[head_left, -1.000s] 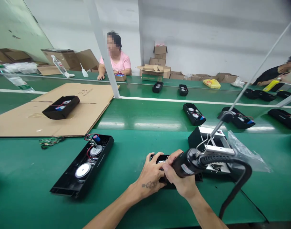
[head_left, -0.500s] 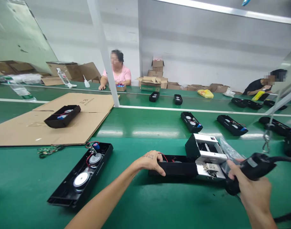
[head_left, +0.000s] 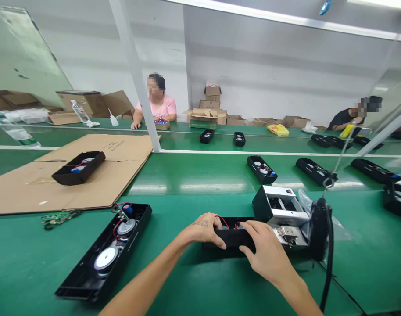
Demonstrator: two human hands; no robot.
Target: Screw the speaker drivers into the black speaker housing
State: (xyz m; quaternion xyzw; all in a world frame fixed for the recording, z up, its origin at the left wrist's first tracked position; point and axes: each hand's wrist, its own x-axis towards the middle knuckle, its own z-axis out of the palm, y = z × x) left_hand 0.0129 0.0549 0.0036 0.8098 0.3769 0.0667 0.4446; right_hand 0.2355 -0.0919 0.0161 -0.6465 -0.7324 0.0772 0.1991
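Observation:
A black speaker housing (head_left: 232, 243) with red wires inside lies in front of me, its right end by a white-and-black box-shaped machine (head_left: 281, 205), probably a screw feeder. My left hand (head_left: 204, 229) grips the housing's left part, thumb on the near wall and fingers over the rim. Further right on the same wall, my right hand (head_left: 265, 246) is closed round it in a similar way. A black electric screwdriver (head_left: 318, 230) hangs upright from a hook right of the machine. To my left lies another open housing (head_left: 128, 239) with two round speakers.
A flat cardboard sheet (head_left: 128, 153) bears one more black housing (head_left: 78, 167). Green circuit boards (head_left: 59, 218) lie at its near edge. Several housings stand along the green belt (head_left: 194, 175). Two people sit across the line. The screwdriver's cable (head_left: 328, 267) hangs at right.
My right hand has let go of the electric screwdriver and moved left onto the speaker housing. The screwdriver now hangs by itself. My left hand keeps its grip.

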